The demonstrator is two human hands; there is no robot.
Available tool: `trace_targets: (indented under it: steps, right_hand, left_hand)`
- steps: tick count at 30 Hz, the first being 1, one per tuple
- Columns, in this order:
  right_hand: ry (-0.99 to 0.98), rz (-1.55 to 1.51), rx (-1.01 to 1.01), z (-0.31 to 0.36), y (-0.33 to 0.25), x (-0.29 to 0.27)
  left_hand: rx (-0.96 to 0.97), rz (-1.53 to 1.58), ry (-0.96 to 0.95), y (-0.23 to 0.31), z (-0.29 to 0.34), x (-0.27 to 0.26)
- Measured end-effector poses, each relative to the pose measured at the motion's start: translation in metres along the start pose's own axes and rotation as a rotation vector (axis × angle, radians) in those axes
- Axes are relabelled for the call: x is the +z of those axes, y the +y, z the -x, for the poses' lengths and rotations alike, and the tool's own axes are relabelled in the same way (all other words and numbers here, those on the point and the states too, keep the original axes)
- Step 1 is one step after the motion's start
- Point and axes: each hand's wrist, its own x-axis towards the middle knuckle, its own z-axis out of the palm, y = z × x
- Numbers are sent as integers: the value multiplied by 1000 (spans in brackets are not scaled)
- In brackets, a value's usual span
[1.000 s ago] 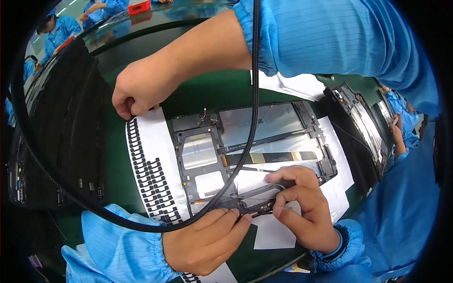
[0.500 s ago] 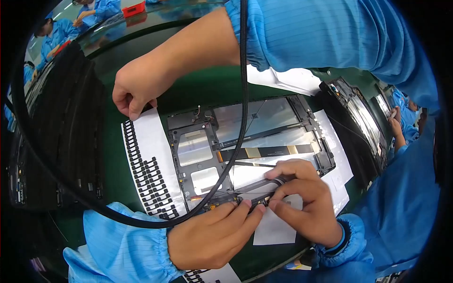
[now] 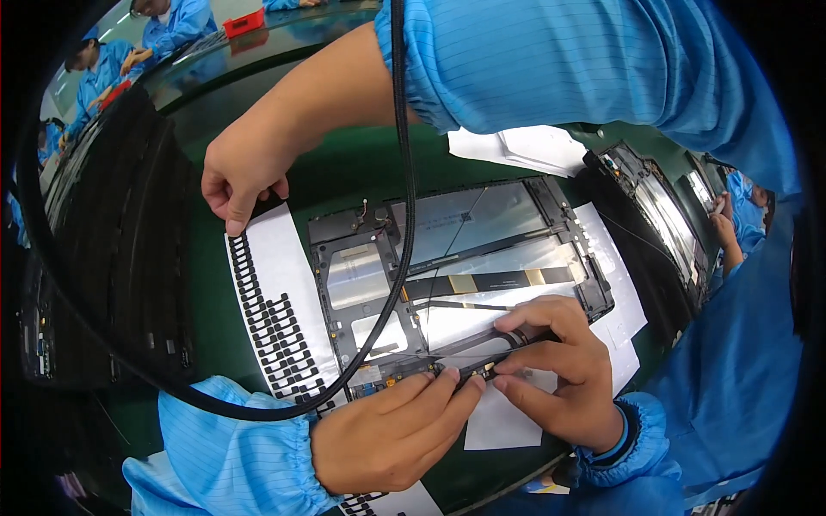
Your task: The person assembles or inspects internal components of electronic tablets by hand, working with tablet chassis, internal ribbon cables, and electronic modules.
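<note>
An opened tablet (image 3: pixel 434 211), black-framed with silver plates and dark flat cables, lies in front of me. My left hand (image 3: pixel 400 430) rests its outstretched fingers on the tablet's near edge, beside small parts. My right hand (image 3: pixel 559 370) has its fingers curled in at the near right edge, thumb close to index fingertip. Whatever lies between them is too small to name. A dark flat cable (image 3: pixel 503 281) runs across the tablet above my right hand. Left of the tablet is a white sheet (image 3: pixel 284 258) with rows of black stickers (image 3: pixel 280 335).
A co-worker's hand (image 3: pixel 249 168) reaches from the upper right and pinches at the sheet's top. A thick black cord (image 3: pixel 402 129) loops before the view. Stacked black panels (image 3: pixel 129 258) stand left; another opened device (image 3: pixel 654 211) lies right, near white papers (image 3: pixel 525 150).
The co-worker's hand has shifted slightly down at the sheet's top. The black cord appears further left across the view. My right thumb has moved slightly away from the tablet's edge.
</note>
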Motion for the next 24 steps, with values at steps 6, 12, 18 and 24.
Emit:
trace_targets:
  steps: [6, 12, 18, 24]
  right_hand:
    - [-2, 49, -47, -2, 0, 2]
    - [-18, 112, -87, -2, -2, 2]
    - [-36, 176, -115, -3, -3, 2]
    - [-40, 226, -156, -8, -2, 5]
  left_hand:
    - [-30, 27, 38, 1, -1, -1]
    - [-16, 29, 24, -1, -1, -1]
    - [-27, 50, 48, -2, 2, 1]
    - [-38, 67, 71, -5, 2, 4]
